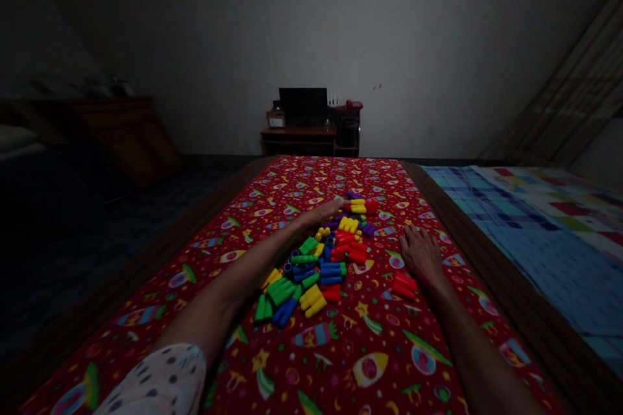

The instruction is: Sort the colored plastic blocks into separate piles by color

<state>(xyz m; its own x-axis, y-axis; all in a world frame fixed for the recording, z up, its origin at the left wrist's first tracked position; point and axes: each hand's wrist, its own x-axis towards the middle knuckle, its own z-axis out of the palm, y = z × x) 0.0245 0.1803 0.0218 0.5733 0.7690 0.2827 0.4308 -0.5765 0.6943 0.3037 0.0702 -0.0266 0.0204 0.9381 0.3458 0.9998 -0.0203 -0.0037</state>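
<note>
Neither of my hands shows in the head view. Two bare limbs stretch forward over a red patterned bed sheet, and they look like my legs. The left one leaves a white polka-dot garment, and its foot touches a yellow and red block. The right foot lies flat, toes pointing away, beside a red block. Between them lies a pile of coloured plastic building blocks in green, blue, yellow, red and purple.
The room is dim. A dark wooden frame borders the red sheet, and a checked blue mat lies to the right. A low wooden desk with a dark monitor stands against the far wall. Dark furniture stands at the left.
</note>
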